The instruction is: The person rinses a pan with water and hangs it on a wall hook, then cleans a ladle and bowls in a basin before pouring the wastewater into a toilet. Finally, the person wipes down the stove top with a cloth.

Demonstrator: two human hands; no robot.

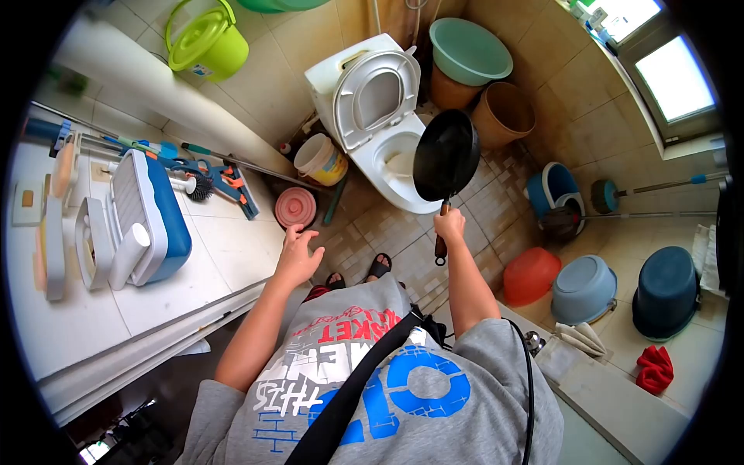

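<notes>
My right hand [449,223] is wrapped round the wooden handle of a black frying pan [447,155], which is held out in front of me. The pan overlaps the right side of the toilet [391,151] in the view, and the toilet's lid and seat are raised. My left hand [298,252] is in the air with its fingers apart and nothing in them. Just beyond its fingertips, on the floor, is a round pink lid [296,208]. A white bucket with a yellow label [320,160] stands between that lid and the toilet.
Brown tubs [504,115] and a green basin [471,50] stand at the back right. A blue mop bucket [554,190], a red basin [532,276] and a grey-blue basin [583,288] line the right. Left, a tiled counter [217,256] holds a blue-and-white box [167,225].
</notes>
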